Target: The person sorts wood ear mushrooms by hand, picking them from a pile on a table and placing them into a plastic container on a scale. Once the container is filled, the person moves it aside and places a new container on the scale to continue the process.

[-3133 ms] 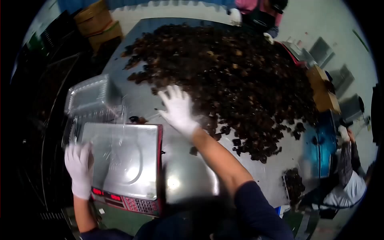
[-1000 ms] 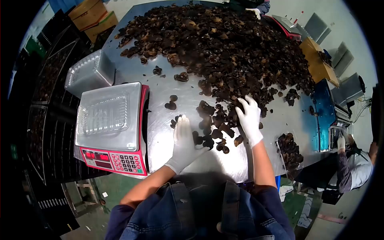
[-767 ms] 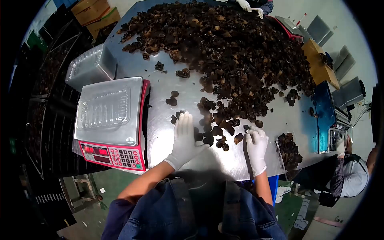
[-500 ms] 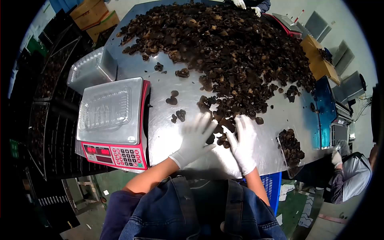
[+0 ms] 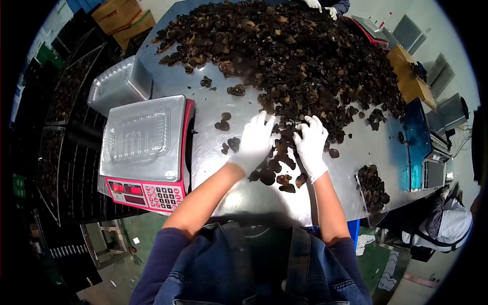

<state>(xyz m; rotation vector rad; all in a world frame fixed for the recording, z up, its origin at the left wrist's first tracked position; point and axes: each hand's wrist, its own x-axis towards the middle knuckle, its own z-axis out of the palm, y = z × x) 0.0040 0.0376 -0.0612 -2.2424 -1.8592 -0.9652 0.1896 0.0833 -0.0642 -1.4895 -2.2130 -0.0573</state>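
Dark, ear-shaped pieces, like wood ear mushrooms, form a large pile (image 5: 284, 61) on the metal table (image 5: 208, 157). My left hand (image 5: 255, 140), in a white glove, touches the pile's near edge, its fingers spread. On the right side of a strip of loose pieces (image 5: 277, 168) is my gloved right hand (image 5: 312, 145), fingers apart and curved at the pile's edge. A clear plastic tray (image 5: 137, 137) rests on the red and silver scale (image 5: 145, 175) at the left. At the right, another clear tray holds dark pieces (image 5: 372, 188).
Stacked clear trays (image 5: 119, 84) stand behind the scale. Racks (image 5: 76, 101) line the left side. A co-worker's gloved hands (image 5: 323, 7) are at the pile's far side; another person (image 5: 447, 221) is at the right. A blue bin (image 5: 418, 137) sits at the right edge.
Both my hands have moved forward toward the pile. More loose pieces now show on the table between my forearms. The person at the right has shifted posture.
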